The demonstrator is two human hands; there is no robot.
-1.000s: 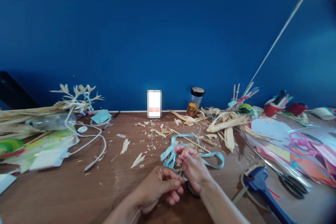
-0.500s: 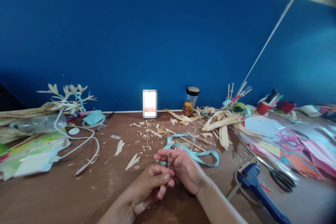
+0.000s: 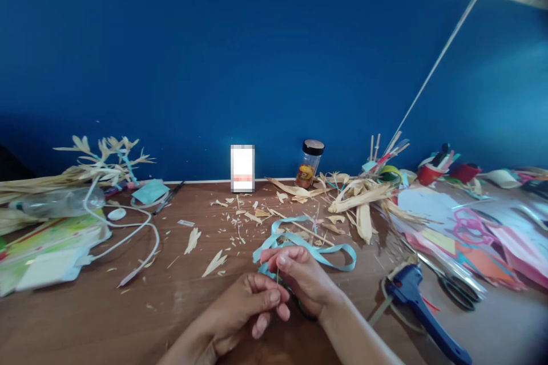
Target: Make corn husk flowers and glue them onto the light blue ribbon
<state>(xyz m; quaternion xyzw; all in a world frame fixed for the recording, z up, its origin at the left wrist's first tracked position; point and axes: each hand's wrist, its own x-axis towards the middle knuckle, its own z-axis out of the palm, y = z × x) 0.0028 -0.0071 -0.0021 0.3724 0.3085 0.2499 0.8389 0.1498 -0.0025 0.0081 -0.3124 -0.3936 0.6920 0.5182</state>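
Low at the table's front middle, my left hand (image 3: 246,308) pinches a thin greenish stem-like strand (image 3: 278,278) between thumb and forefinger. The strand stands nearly upright. My right hand (image 3: 303,276) has its thumb and fingers closed round the strand's upper end, just above the left fingertips. A light blue ribbon (image 3: 342,256) lies in loops behind the right hand, and part of it passes beneath the fingers. Something dark, partly hidden, is under the right hand; I cannot make out what it is.
Dried husk scraps (image 3: 214,262) and shavings litter the brown table (image 3: 107,325). A blue glue gun (image 3: 422,308) and scissors (image 3: 460,291) lie at right. Behind stand a black-lidded jar (image 3: 309,164) and husk pieces (image 3: 363,199). A white cable (image 3: 156,234) and plastic bottle (image 3: 64,202) lie left.
The right hand's fingers, straighter before, have curled in and closed on the strand's upper end. Both hands have shifted slightly right. The left hand keeps its pinch.
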